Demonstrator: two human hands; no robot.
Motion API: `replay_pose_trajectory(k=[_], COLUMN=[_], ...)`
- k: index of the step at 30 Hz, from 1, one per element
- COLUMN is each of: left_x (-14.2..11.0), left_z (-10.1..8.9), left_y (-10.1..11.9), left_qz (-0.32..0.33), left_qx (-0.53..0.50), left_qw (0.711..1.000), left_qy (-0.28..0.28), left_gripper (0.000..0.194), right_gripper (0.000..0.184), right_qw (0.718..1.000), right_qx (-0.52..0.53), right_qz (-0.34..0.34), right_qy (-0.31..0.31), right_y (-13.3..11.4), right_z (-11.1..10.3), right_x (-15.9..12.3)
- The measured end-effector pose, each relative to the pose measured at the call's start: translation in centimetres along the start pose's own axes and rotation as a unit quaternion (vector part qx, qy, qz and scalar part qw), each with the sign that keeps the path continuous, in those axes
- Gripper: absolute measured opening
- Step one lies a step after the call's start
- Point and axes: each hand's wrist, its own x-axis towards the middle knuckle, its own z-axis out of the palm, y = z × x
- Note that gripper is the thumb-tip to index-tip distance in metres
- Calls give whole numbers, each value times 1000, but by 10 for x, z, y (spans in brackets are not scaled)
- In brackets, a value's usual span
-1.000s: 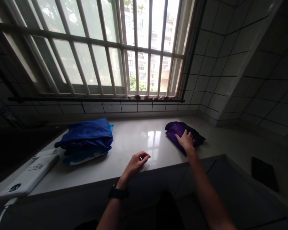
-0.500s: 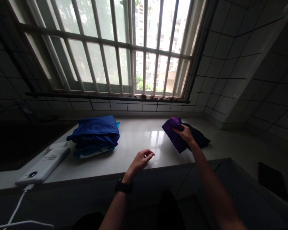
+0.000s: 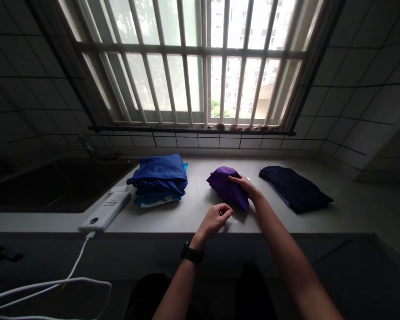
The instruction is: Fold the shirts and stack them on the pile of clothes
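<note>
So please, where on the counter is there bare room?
Bare counter shows right of the dark cloth and, narrower, between the blue pile and purple cloth. Crowded: at the purple cloth, right hand gripping it, left hand close in front.

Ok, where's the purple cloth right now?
The purple cloth is slightly right of centre in the head view, in the right hand, between the blue pile and the dark cloth.
</note>
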Motion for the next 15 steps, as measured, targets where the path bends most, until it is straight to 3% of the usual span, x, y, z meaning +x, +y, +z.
replay_pose_trajectory(k=[4, 9, 12, 15], left_x=[5, 52, 86, 102], left_z=[-11, -68, -98, -106], left_y=[13, 31, 19, -5], left_qz=[-12, 33, 75, 112], left_qx=[35, 168, 250, 282], left_qw=[999, 979, 947, 923], left_qy=[21, 113, 189, 238], left_gripper=[26, 20, 22, 22], right_gripper=[38, 32, 32, 35], right_qw=[998, 996, 995, 994], right_qx=[63, 60, 57, 57], right_qz=[25, 39, 48, 53], right_qy=[-17, -47, -66, -71], right_y=[3, 3, 2, 0], right_z=[0, 7, 13, 17], right_x=[0, 2, 2, 0])
